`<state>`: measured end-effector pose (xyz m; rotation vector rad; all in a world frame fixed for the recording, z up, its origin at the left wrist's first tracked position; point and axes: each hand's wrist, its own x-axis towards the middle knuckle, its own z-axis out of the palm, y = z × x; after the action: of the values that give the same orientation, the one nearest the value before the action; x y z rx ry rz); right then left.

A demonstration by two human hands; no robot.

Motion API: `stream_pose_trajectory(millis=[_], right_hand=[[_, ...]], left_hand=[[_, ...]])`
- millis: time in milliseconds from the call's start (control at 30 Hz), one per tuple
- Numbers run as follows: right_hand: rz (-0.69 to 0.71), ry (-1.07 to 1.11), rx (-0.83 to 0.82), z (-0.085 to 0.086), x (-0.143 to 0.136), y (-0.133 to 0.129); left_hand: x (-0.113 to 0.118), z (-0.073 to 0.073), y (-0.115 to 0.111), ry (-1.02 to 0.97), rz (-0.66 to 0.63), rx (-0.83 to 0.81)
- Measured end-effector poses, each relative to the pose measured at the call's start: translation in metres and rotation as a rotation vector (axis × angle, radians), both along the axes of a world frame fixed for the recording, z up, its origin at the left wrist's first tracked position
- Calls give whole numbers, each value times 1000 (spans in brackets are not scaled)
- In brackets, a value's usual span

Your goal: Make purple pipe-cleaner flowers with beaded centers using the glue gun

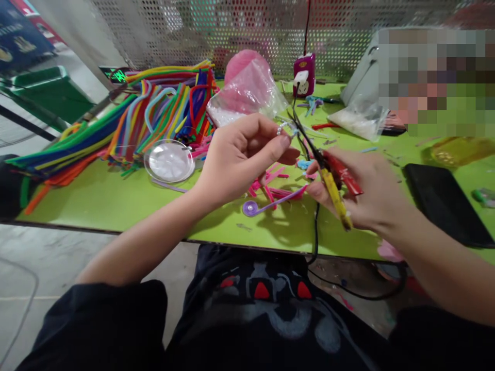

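My left hand (247,154) pinches a short strand of small pearly beads (283,128) between thumb and fingers. A light blue bit shows beside the strand. My right hand (363,190) is closed around long-nosed pliers (335,198) with a red and a yellow handle; their dark, narrow tips point up beside the beads. Below the hands, a purple pipe cleaner (275,202) ends in a flat coil with a pearl at its centre. Its other end reaches my right fingertips; whether they hold it, I cannot tell. Pink pipe cleaner pieces (270,186) lie under my left hand.
Bundles of coloured pipe cleaners (162,111) and a round clear dish (169,162) are at left. Behind stand a pink ball in plastic (247,77) and a purple power socket (303,76). A black phone (444,201) lies right. A black cable (316,232) crosses the table edge.
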<state>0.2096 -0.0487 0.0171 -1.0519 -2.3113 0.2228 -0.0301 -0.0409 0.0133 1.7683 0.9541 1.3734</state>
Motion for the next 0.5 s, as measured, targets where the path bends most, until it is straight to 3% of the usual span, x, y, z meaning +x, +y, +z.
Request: stream_pose_trajectory(millis=[233, 500], right_hand=[[81, -46, 46, 3, -2, -4], [187, -91, 229, -1, 3, 0]], left_hand=[[-1, -2, 0, 11, -89, 12], [-10, 6, 2, 63, -139, -37]])
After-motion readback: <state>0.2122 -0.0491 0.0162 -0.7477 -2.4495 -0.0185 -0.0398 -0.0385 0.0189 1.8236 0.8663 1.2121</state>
